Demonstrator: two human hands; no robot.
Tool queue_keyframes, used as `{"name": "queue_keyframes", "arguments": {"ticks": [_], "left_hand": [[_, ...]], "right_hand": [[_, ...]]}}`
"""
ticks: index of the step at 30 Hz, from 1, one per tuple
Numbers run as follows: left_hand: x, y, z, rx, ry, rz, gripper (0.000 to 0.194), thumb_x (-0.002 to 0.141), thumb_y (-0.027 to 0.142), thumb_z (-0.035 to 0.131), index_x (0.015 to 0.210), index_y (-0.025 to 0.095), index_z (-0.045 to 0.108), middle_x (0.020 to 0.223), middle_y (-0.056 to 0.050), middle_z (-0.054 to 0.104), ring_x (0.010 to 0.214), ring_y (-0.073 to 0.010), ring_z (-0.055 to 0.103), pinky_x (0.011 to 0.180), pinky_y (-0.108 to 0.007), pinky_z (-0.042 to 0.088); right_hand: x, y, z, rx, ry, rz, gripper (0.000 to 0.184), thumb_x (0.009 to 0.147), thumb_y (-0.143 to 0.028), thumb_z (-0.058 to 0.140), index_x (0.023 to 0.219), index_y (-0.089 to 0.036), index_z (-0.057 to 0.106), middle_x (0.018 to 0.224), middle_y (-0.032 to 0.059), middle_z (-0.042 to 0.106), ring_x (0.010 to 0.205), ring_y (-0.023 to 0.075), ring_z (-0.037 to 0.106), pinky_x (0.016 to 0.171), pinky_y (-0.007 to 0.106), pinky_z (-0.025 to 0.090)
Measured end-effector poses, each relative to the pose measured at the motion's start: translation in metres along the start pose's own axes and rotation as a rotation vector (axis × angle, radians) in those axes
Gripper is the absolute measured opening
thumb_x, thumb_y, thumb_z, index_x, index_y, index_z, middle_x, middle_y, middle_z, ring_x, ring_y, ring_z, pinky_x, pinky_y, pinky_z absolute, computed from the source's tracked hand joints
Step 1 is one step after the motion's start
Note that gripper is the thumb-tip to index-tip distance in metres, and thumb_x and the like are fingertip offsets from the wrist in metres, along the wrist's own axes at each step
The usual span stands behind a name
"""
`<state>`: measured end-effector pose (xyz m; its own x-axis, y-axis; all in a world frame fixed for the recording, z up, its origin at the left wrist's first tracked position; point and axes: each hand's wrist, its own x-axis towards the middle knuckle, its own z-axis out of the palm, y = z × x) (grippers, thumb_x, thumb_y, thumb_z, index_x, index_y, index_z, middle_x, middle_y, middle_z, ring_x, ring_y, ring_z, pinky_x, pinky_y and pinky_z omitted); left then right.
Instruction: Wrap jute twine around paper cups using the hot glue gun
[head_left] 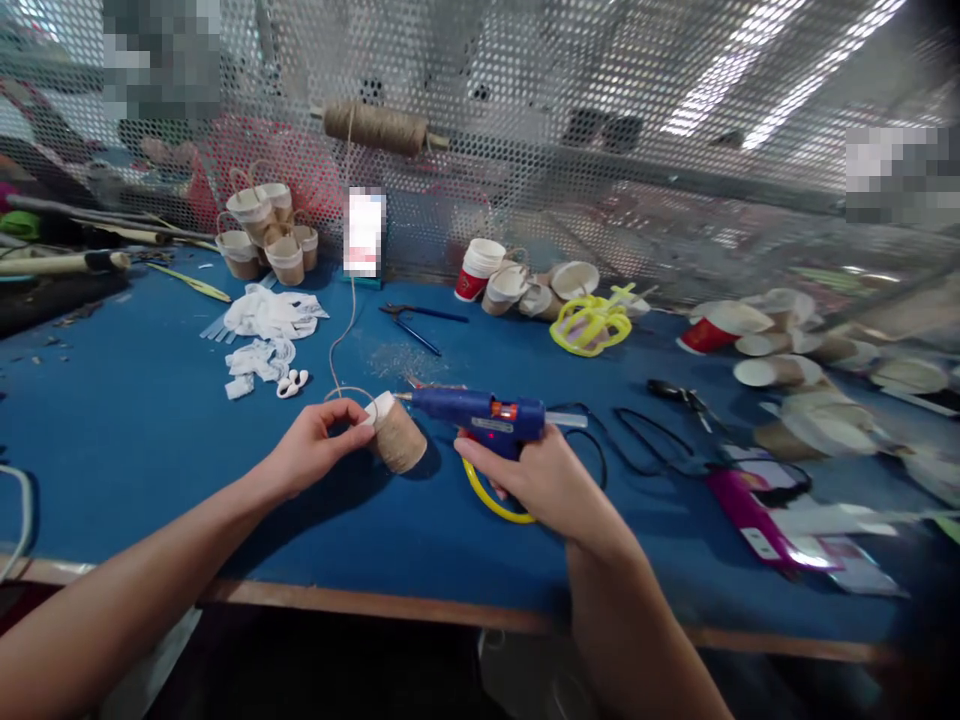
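My left hand (326, 440) pinches the rim of a small twine-wrapped paper cup (399, 440), which is tilted on its side with a loop handle at its mouth. In my right hand (536, 475) is a blue glue gun (480, 415), a clear glue stick poking out of its back end. Its nozzle points left and is at the cup's white rim; whether it touches, I cannot tell. A strand of twine (352, 310) runs from the cup area up to a twine spool (375, 128) on the mesh.
Blue pliers (420, 318) and white lace trim (274, 312) lie beyond my hands on the blue table (150, 420). Small wrapped baskets (285, 258) are stacked at back left. More cups (480, 265) and yellow pipe-like loops (592, 325) stand at back right. A black cord trails right.
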<state>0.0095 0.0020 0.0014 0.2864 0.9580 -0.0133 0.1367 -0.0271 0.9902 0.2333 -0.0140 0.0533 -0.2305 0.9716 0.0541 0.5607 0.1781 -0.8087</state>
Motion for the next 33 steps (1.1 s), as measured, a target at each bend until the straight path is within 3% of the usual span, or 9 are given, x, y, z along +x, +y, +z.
{"name": "queue_keyframes", "arguments": {"ticks": [6,11,24,33], "left_hand": [[0.0,0.001,0.0,0.006,0.014,-0.006,0.014,0.075,0.027,0.055,0.069,0.014,0.054,0.068,0.0,0.056,0.065,-0.0115,0.05,0.065,-0.025,0.039],[-0.001,0.0,-0.001,0.037,-0.006,0.026,0.015,0.077,0.028,0.054,0.071,0.014,0.054,0.07,-0.001,0.057,0.067,-0.0123,0.051,0.066,-0.025,0.04],[0.001,0.001,0.0,0.061,0.004,0.049,0.013,0.077,0.027,0.054,0.073,0.014,0.055,0.071,0.0,0.054,0.065,-0.011,0.048,0.063,-0.024,0.038],[0.0,0.001,0.0,0.04,0.008,0.041,0.013,0.076,0.026,0.054,0.073,0.014,0.054,0.07,0.0,0.054,0.065,-0.0106,0.048,0.063,-0.023,0.037]], "right_hand": [[-0.004,0.0,0.004,-0.179,0.013,-0.08,0.013,0.071,-0.031,0.057,0.076,-0.019,0.06,0.07,0.0002,0.065,0.066,0.0178,0.059,0.06,0.029,0.047],[-0.004,0.002,0.009,-0.246,0.022,-0.069,0.012,0.072,-0.03,0.055,0.072,-0.019,0.06,0.063,0.0016,0.063,0.058,0.0181,0.058,0.053,0.029,0.046],[-0.007,0.005,0.013,-0.241,0.039,-0.156,0.007,0.073,-0.027,0.055,0.07,-0.02,0.055,0.067,0.0025,0.063,0.06,0.0166,0.06,0.054,0.026,0.046],[-0.007,0.005,0.013,-0.283,0.047,-0.116,0.011,0.073,-0.03,0.055,0.07,-0.019,0.055,0.065,0.0035,0.063,0.058,0.0176,0.059,0.051,0.027,0.045]]}}
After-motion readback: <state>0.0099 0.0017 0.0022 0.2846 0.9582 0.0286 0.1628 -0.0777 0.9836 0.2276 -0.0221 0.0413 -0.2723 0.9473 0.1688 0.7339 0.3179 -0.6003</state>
